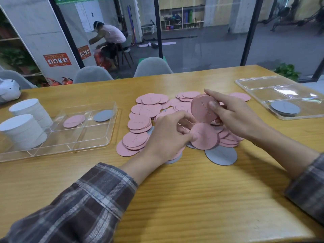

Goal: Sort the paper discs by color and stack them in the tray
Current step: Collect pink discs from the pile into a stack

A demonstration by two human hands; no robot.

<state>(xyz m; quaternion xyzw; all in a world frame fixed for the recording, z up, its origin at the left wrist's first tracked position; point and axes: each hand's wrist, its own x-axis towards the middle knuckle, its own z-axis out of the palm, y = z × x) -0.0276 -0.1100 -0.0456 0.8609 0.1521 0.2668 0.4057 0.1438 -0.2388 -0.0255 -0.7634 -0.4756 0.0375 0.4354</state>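
Here a stack [201, 109] is gripped by the right hand [233, 116]; just below, a disc [206, 137] is pinched by the left hand [166, 137].

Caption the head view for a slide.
A person's right grip holds a pink stack while the left grip pinches another pink disc over the pile on the wooden table.

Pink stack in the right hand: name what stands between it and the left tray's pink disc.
The left hand, pinching a pink disc on the loose pile, sits close on that side; beyond is the left tray's low wall. Lifted over them, nothing visible blocks it.
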